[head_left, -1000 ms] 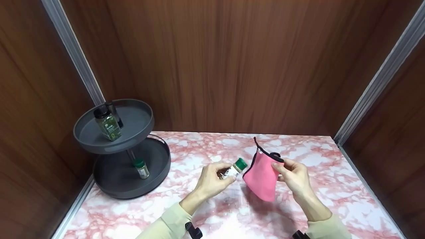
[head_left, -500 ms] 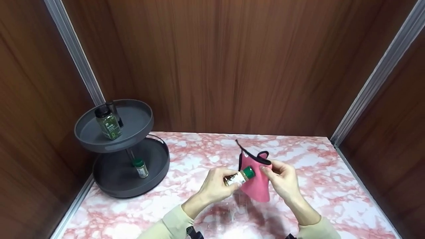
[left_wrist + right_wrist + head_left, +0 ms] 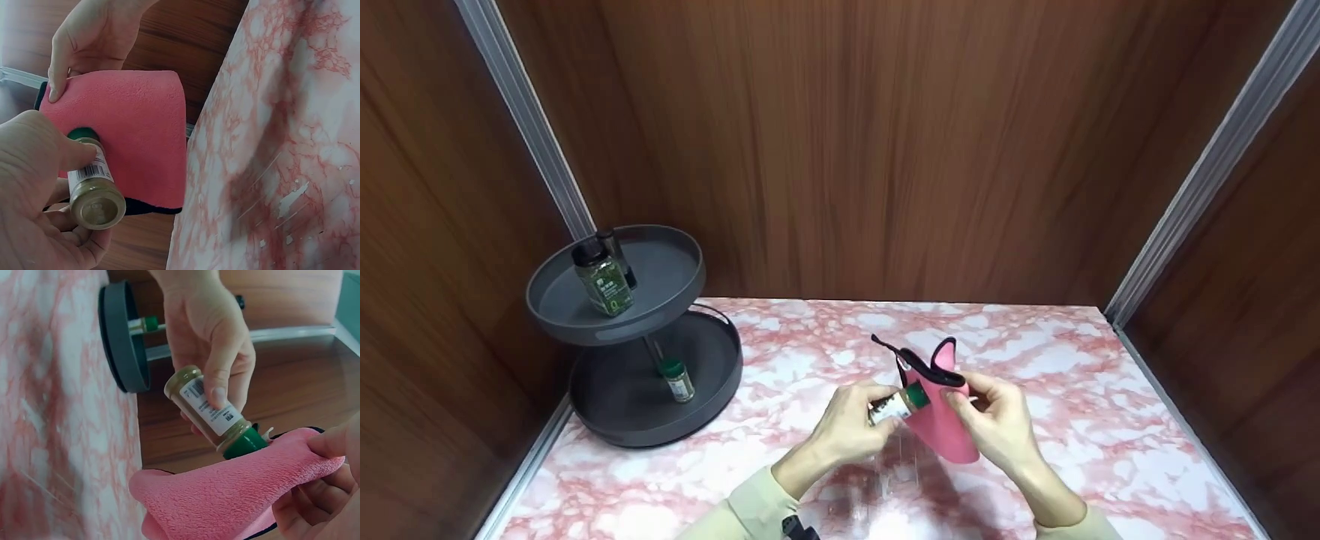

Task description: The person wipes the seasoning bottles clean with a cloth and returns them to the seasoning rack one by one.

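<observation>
My left hand (image 3: 851, 421) grips a small spice jar (image 3: 891, 407) with a green cap, a white label and a clear base. The jar is tilted, its cap against a pink cloth (image 3: 941, 424) with black edging. Thumb and fingers of my right hand (image 3: 997, 420) pinch the cloth by its upper right edge, and the rest hangs down above the table. In the right wrist view the jar's green cap (image 3: 246, 443) meets the cloth's edge, partly hidden by it. From the left wrist view the jar's base (image 3: 98, 208) faces the camera.
A dark grey two-tier round stand (image 3: 656, 435) is at the left. Its upper tray bears a green-labelled jar (image 3: 609, 285) and a dark bottle (image 3: 619, 259); below is another green-capped jar (image 3: 679, 384). Wooden panels (image 3: 825, 150) enclose the marble-patterned table (image 3: 810, 337).
The jar has moved right and its cap has come against the cloth. The cloth has shifted left with my right hand, and its upper edge has folded over.
</observation>
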Tool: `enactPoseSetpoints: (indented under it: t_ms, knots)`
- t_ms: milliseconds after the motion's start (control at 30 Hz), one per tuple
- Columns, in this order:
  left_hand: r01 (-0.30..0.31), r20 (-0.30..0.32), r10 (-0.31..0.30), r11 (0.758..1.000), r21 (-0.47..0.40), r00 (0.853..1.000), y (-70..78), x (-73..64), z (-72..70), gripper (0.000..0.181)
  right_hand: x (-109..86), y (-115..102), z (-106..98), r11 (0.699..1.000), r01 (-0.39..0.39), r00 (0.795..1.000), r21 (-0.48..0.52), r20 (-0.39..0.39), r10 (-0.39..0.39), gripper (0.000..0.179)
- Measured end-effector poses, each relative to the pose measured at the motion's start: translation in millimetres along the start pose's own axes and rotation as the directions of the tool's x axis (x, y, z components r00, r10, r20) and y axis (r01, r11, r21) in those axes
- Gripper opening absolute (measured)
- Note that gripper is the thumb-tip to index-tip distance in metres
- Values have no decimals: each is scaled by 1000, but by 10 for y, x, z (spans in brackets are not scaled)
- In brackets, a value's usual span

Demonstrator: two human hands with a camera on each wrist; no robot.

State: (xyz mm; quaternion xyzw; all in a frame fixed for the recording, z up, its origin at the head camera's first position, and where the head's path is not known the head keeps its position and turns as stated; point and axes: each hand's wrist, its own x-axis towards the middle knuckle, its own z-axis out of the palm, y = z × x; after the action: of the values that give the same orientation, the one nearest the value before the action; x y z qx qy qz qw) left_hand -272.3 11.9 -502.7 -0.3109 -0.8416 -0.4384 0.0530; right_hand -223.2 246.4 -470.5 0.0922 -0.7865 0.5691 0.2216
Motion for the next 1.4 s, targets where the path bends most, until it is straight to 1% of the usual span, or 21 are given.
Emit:
enactPoseSetpoints:
  t_ms: [167,300,400,500,633,767,900,1067,1200,1333,1400]
  knots:
    - [-1,5,1,1000,4,1000,2,-6,28,34,7,83,10,999,-29,1000,-47,3,29,13]
    - [9,10,-9,999,-31,1000,-1,-36,75,35,20,159,24,995,-54,999,-78,-14,53,15]
    - [20,6,-19,999,-44,1000,-23,-72,115,34,10,188,47,995,-72,997,-71,-7,71,12]
    - [26,-13,-26,999,-29,1000,-58,-96,133,30,-25,178,61,996,-74,997,-54,15,75,11]
    - [21,-34,-22,1000,-10,999,-97,-84,113,28,-68,114,46,998,-57,998,-19,31,58,16]
    - [8,-46,-8,1000,-1,999,-107,-56,73,26,-78,58,37,999,-46,998,-2,37,46,16]
    - [6,-32,-6,1000,-9,999,-99,-48,64,26,-61,54,49,998,-51,998,-25,28,51,16]
    - [13,-16,-14,999,-51,1000,-74,-73,77,30,-5,99,68,994,-44,999,-96,17,46,20]
    - [8,1,-8,997,-73,1000,-40,-86,77,34,67,141,72,987,-72,997,-147,20,76,17]
    - [10,10,-10,998,-66,1000,-18,-92,70,33,98,169,93,984,-103,994,-144,32,108,18]
    - [20,5,-20,998,-57,1000,-16,-95,64,32,91,169,102,986,-104,993,-128,37,110,16]
